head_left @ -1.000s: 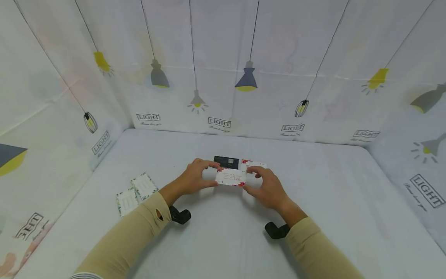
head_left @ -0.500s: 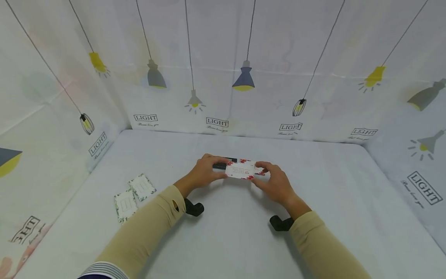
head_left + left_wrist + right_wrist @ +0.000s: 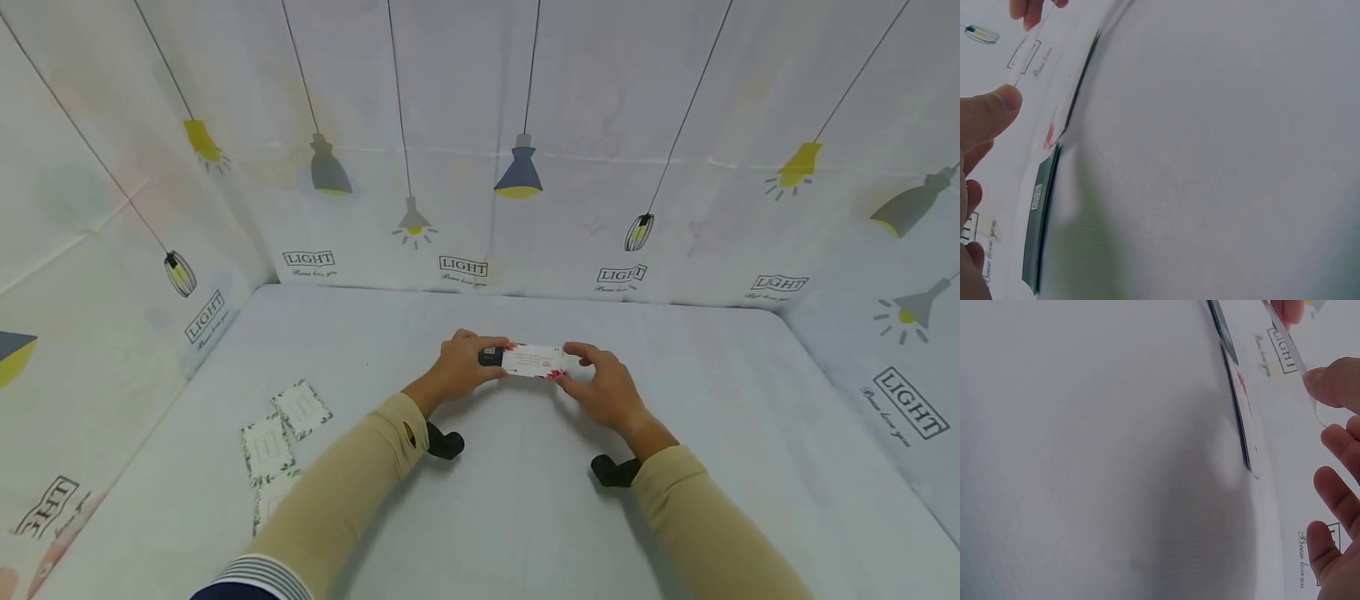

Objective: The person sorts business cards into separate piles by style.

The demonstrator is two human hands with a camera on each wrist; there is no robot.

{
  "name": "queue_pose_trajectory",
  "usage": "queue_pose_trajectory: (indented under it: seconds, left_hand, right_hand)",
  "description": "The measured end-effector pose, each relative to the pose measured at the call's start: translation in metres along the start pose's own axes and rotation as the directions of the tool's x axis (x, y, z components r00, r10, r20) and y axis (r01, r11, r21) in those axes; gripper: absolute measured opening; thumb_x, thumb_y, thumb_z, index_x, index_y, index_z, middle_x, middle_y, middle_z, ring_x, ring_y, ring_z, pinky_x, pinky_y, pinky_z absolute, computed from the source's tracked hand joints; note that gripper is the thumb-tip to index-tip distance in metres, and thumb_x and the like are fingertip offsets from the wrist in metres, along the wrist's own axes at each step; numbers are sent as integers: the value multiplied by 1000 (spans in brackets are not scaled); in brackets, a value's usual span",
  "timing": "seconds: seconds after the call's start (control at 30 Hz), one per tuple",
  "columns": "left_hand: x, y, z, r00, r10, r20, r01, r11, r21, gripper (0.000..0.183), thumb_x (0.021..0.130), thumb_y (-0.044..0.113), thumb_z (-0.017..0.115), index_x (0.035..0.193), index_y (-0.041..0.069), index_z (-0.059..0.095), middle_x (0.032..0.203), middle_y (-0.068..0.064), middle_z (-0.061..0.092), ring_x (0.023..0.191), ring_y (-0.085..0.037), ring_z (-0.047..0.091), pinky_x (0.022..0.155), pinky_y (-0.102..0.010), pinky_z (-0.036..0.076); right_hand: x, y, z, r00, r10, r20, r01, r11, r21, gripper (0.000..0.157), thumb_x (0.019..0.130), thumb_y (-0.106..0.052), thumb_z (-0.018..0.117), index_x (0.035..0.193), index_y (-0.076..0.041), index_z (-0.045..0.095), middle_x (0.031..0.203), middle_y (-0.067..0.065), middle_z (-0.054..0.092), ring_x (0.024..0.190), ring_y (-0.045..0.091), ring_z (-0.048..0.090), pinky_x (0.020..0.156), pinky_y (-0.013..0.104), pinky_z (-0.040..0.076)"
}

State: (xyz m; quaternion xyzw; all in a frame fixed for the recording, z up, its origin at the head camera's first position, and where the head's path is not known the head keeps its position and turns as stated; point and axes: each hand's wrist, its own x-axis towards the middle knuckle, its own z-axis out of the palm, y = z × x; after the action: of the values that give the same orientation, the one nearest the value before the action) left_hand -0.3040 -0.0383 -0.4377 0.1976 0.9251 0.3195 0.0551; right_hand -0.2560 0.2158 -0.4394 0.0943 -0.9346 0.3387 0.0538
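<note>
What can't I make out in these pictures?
The held card: too small to read, head view.
Black card: partly hidden by the left hand and held card, head view.
Lowest leafy card: partly behind the left sleeve, head view.
Right hand: cut off by the frame edge, right wrist view.

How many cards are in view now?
6: held card between left hand and right hand; black card and floral card on the table beyond; at left, far leafy card, middle leafy card and near leafy card, partly behind left sleeve. More may be hidden.
</note>
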Motion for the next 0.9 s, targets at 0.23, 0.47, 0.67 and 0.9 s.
queue_pose_trajectory:
  seconds: [0.23,0.47,0.67,0.9]
  left_hand:
    - [12,3,8,1000,9,12,-11,995,102,56,90,37,76,142,28,59,127,-10,62,130,-29,40,101,-51,30]
    - [21,7,16,999,35,21,-38,979,200,54,92,37,74,142,29,59,130,-3,63,129,-28,40,96,-50,31]
    - [26,8,19,999,22,39,-30,973,227,54,92,39,73,142,29,58,133,0,61,130,-27,39,98,-51,30]
    - [31,4,23,998,27,48,-39,964,265,53,92,40,72,142,29,58,136,4,60,130,-26,39,97,-51,29]
  right_hand:
    - [5,8,-3,999,23,35,-23,1000,0,54,93,-22,69,142,-8,54,134,15,58,118,36,50,98,55,41]
    - [8,18,-2,996,64,69,-64,998,-2,54,94,-22,66,143,-6,51,136,17,56,122,38,48,100,56,41]
    - [11,22,-1,992,93,85,-94,996,12,55,94,-22,65,144,-7,50,137,18,55,122,38,49,100,55,41]
    - [16,23,1,990,92,108,-95,995,21,54,95,-20,63,145,-6,48,141,17,54,120,36,50,98,53,42]
